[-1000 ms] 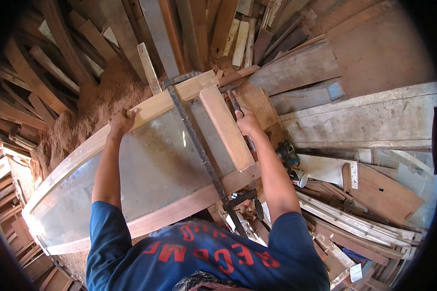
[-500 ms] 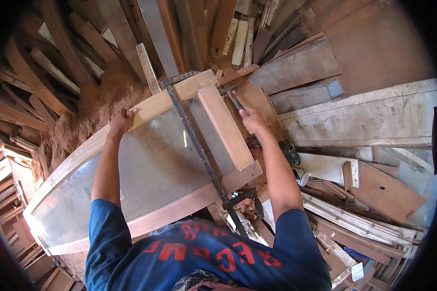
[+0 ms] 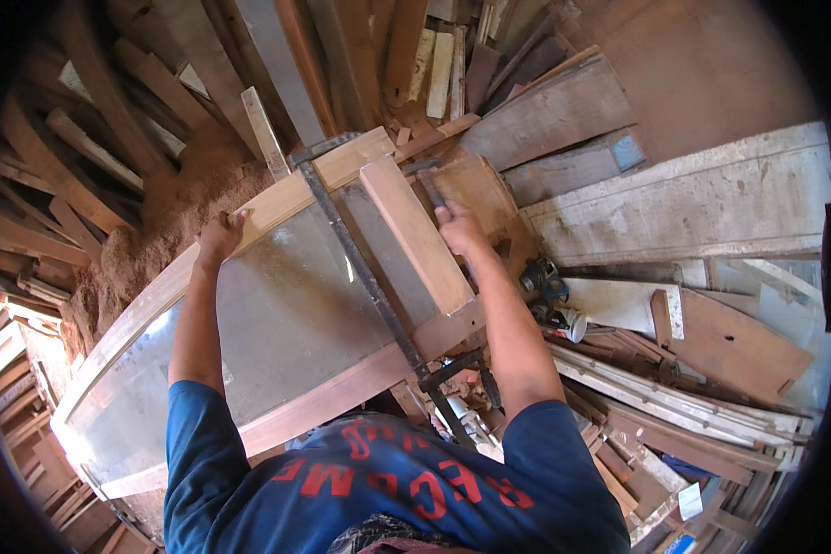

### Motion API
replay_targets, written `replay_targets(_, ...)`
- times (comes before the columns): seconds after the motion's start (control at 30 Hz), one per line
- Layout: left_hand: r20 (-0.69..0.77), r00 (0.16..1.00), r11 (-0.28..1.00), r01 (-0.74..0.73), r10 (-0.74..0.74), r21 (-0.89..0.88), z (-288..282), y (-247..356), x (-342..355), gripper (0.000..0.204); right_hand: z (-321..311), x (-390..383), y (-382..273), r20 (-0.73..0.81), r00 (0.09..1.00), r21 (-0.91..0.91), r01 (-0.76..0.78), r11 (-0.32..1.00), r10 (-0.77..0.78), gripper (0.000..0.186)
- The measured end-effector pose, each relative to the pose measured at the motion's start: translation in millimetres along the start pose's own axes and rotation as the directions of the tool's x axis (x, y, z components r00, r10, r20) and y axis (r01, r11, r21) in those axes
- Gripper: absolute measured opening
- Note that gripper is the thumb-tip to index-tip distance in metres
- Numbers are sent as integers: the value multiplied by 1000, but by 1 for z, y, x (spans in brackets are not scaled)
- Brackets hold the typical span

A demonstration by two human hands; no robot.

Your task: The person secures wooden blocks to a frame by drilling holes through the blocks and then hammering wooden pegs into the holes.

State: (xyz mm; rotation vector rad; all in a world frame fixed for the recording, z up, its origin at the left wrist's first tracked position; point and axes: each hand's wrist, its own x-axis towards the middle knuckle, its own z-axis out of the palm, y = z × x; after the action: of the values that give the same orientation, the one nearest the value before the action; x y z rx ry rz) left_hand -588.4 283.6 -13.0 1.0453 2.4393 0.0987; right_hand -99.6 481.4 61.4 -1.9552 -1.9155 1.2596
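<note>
My left hand (image 3: 219, 234) grips the pale upper rail (image 3: 268, 206) of a curved-ended wooden frame, fingers curled over its edge. A grey panel (image 3: 263, 314) fills the frame, with a pinker rail (image 3: 342, 379) along the edge nearest me. A long black bar clamp (image 3: 360, 272) spans both rails. To its right a short pale crosspiece (image 3: 415, 235) lies between the rails. My right hand (image 3: 457, 226) is closed on a hammer (image 3: 428, 189) just right of that crosspiece; its head sits by the crosspiece's upper end and the handle is slightly blurred.
Sawdust (image 3: 138, 254) and leaning offcuts (image 3: 111, 166) line the far side. Boards (image 3: 674, 203) are stacked at the right, above a green power tool (image 3: 547, 282) and a white tub (image 3: 568, 325). Long strips (image 3: 674, 406) lie at lower right.
The whole view has shifted slightly, so the frame appears further left and higher. My right hand and hammer have moved a little within a small range; my left hand stays on the rail.
</note>
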Motion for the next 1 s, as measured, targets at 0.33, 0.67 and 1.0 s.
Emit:
replay_targets(0.33, -93, 991, 995, -87, 91, 43, 14, -23, 15, 82, -112, -69, 75, -52, 996, -195, 57, 979, -68, 43)
replay_targets(0.67, -28, 994, 985, -102, 107, 142, 20, -38, 35, 86, -95, -163, 124, -24, 986, -205, -168, 964, 167, 46)
replay_targets(1.0, -141, 973, 983, -176, 181, 49, 18, -24, 28, 85, -85, -175, 126, 92, 990, -320, -75, 944, 110, 41)
